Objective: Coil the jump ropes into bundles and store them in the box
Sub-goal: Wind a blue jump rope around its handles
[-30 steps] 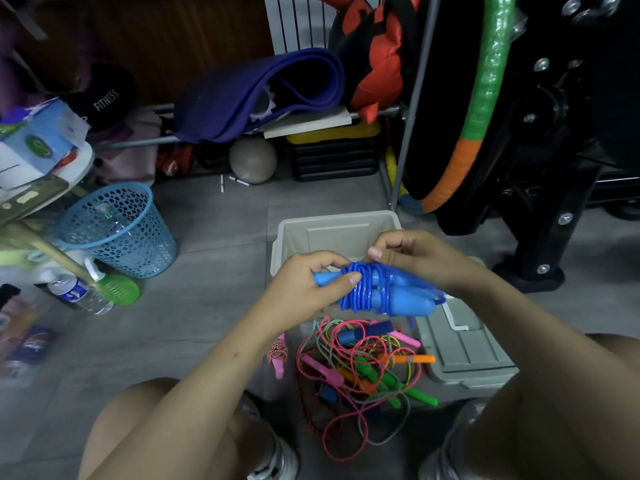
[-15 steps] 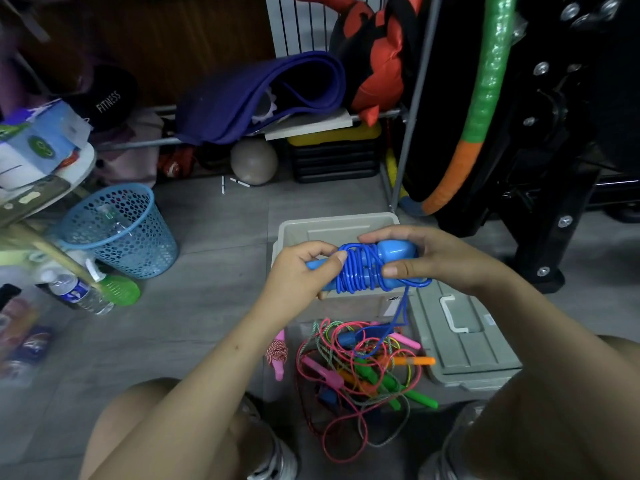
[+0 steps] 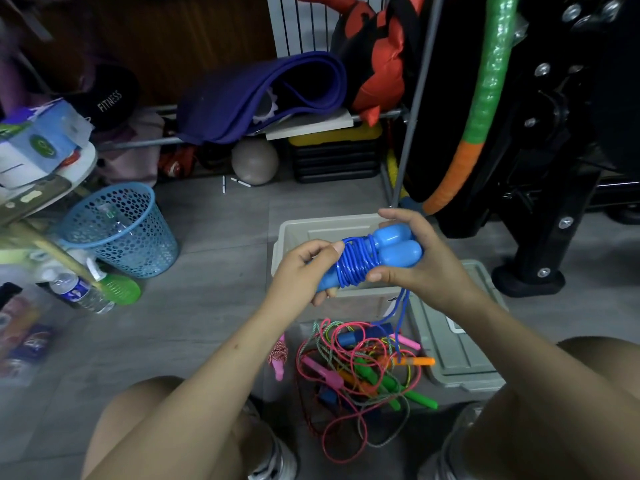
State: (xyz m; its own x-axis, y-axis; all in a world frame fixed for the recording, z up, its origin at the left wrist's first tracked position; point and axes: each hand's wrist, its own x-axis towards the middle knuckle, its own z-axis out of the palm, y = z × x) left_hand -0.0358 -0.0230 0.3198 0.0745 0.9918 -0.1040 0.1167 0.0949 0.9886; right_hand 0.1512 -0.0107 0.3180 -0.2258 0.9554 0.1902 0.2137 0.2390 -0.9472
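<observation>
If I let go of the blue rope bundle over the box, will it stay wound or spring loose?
Probably loosens a bit: the blue rope is wrapped round its two handles, but a tail still hangs free below the right hand, apparently untucked. The cord looks like springy plastic, so the coils may unwind once the left hand releases. The rounded handles might roll inside the box.

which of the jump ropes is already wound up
The blue plastic-handled jump rope held in both hands; the pink, green and orange ropes lie tangled on the floor.
</observation>
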